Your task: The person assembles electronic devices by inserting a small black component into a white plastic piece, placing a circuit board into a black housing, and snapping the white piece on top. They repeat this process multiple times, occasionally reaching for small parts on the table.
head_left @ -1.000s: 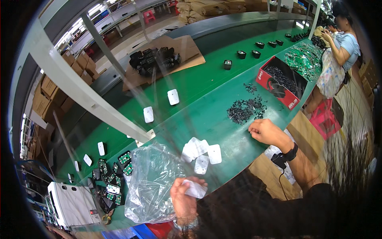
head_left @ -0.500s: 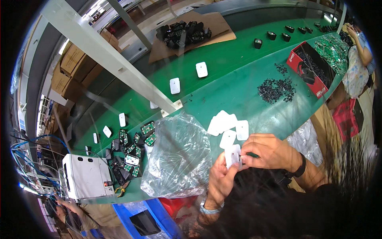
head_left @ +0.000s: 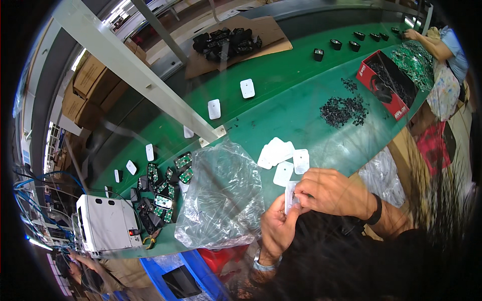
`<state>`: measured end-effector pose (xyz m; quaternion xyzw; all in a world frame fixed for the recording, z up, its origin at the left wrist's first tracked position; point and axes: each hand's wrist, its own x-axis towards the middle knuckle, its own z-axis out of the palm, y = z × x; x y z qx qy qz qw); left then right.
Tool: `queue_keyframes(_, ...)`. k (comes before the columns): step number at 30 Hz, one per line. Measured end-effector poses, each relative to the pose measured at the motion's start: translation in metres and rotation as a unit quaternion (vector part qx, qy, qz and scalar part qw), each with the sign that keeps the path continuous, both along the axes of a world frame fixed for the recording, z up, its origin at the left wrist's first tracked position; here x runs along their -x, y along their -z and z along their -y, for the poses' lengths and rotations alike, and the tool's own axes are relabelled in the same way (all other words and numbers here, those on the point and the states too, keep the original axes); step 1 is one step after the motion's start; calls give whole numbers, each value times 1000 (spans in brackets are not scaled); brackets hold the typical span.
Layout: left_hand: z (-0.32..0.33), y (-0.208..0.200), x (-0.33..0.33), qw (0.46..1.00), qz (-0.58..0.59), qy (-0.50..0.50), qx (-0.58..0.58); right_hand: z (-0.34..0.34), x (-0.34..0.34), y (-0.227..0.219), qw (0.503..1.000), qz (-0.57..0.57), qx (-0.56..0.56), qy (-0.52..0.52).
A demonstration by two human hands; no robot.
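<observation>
My left hand (head_left: 277,228) grips a white rounded plastic cover (head_left: 288,196) by its lower end, thumb along one side. The cover stands tilted, turned nearly edge-on. My right hand (head_left: 331,193) presses its pinched fingertips against the cover's inner side; whatever is between them is hidden. Just beyond my hands lie several more white covers (head_left: 277,152), some overlapping, each with a small hole. Farther off to the right is a loose pile of small black parts (head_left: 344,111).
A clear plastic bag (head_left: 221,195) covers the bench left of my hands, beside black housings with green circuit boards (head_left: 163,201), pliers (head_left: 151,240) and a white machine (head_left: 108,223). White covers and black units lie along the green belt (head_left: 281,67). Co-workers are at both ends.
The held cover has turned from showing its face to nearly edge-on. My right fingers have moved up and closer over it. The whole view has shifted slightly; a co-worker at far right reaches toward the belt.
</observation>
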<state>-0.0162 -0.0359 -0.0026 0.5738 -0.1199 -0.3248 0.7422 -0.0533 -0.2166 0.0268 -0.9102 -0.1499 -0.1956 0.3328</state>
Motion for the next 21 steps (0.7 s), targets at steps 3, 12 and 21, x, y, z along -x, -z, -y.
queue_keyframes(3,-3,4,-3,999,-12,14,-29,1,-1,3,1000,-9,18,-17)
queue_keyframes(12,-4,15,-5,999,22,22,-44,-2,0,3,999,-41,-24,21)
queue_keyframes(21,-4,19,-5,999,-1,-17,-28,-3,-5,7,942,-199,-268,43)
